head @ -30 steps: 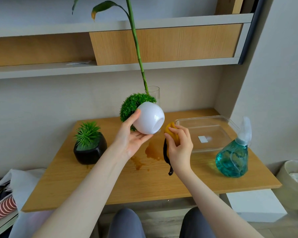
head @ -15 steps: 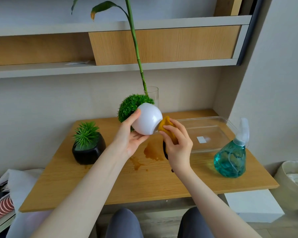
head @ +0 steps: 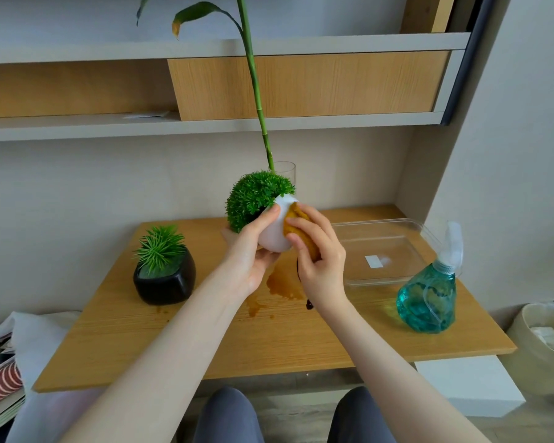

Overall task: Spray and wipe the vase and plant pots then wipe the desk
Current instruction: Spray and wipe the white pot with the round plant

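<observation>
My left hand [head: 251,251] holds a round white plant pot [head: 274,235] with a bushy green ball plant, lifted above the wooden desk [head: 205,340] and tilted left. My right hand [head: 320,260] presses a yellow-orange cloth [head: 298,225] against the pot's right side. Behind the pot stands a clear glass vase [head: 287,171] with a tall green stalk, mostly hidden. A black pot [head: 165,279] with a spiky green plant sits at the desk's left. A teal spray bottle [head: 429,295] stands at the right. Brown wet stains [head: 282,286] lie under my hands.
A clear plastic tray [head: 381,251] lies at the desk's back right. Shelves and a wooden cabinet hang above. A pale bin [head: 544,343] stands on the floor at the right, cloth and books [head: 0,366] at the left. My knees show below the front edge.
My left hand has turned the white pot more upright and raised it slightly. My right hand has moved the cloth from beside the pot onto its right side.
</observation>
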